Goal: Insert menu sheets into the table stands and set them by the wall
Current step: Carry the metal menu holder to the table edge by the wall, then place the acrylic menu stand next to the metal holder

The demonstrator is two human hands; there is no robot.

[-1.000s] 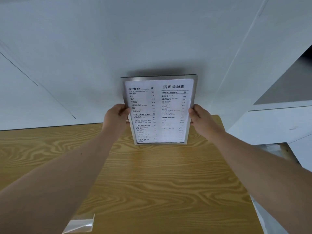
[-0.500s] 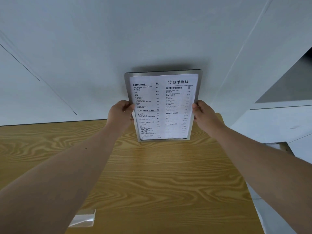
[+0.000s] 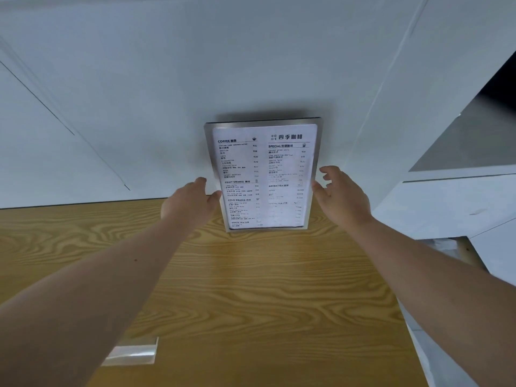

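Observation:
A table stand (image 3: 314, 174) with a grey frame stands upright at the far edge of the wooden table (image 3: 251, 289), against the white wall (image 3: 195, 65). A white menu sheet (image 3: 265, 177) with black print sits inside it. My left hand (image 3: 192, 203) is at the stand's left edge, its thumb tip touching the frame. My right hand (image 3: 342, 196) is by the right edge with fingers spread apart, its thumb near the frame. Neither hand grips the stand.
A clear plastic stand (image 3: 131, 351) lies near the table's front, partly under my left forearm. White cabinets or boxes (image 3: 446, 208) stand to the right of the table. The table's right edge runs close to my right arm.
The stand has moved back toward the wall and now rests upright on the table. Both hands, which held its sides, have loosened; the right hand's fingers have spread.

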